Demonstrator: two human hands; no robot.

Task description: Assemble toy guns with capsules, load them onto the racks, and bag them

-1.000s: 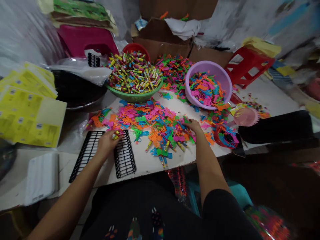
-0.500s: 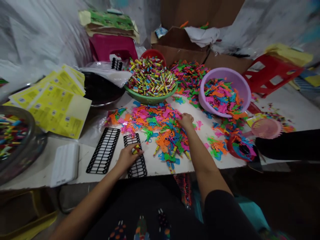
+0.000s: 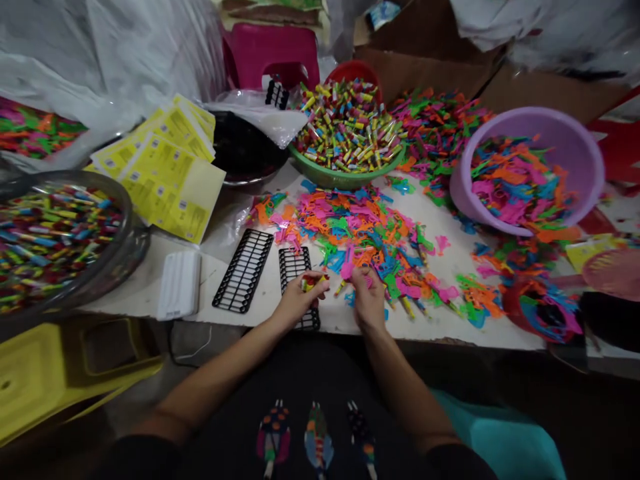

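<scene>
My left hand [image 3: 300,295] holds small wrapped tubes [image 3: 311,284] in yellow and red above a black slotted rack [image 3: 295,265]. A second black rack [image 3: 243,270] lies to its left on the white table. Between the fingers of my right hand [image 3: 369,293] is a pink plastic piece [image 3: 347,264], close to my left hand but apart from it. Behind both hands spreads a pile of colourful flat plastic pieces [image 3: 340,217], with a few tubes at its front edge.
A green bowl [image 3: 345,179] heaped with tubes stands behind the pile. A purple basin [image 3: 590,167] of plastic pieces is at right, a clear tub [image 3: 125,207] of tubes at left. Yellow sheets [image 3: 170,193] and a white box [image 3: 179,285] lie left of the racks.
My right hand has drawn back from the pile toward my left hand and now holds up a pink piece. The view has shifted left and down, and my left hand still holds the tubes.
</scene>
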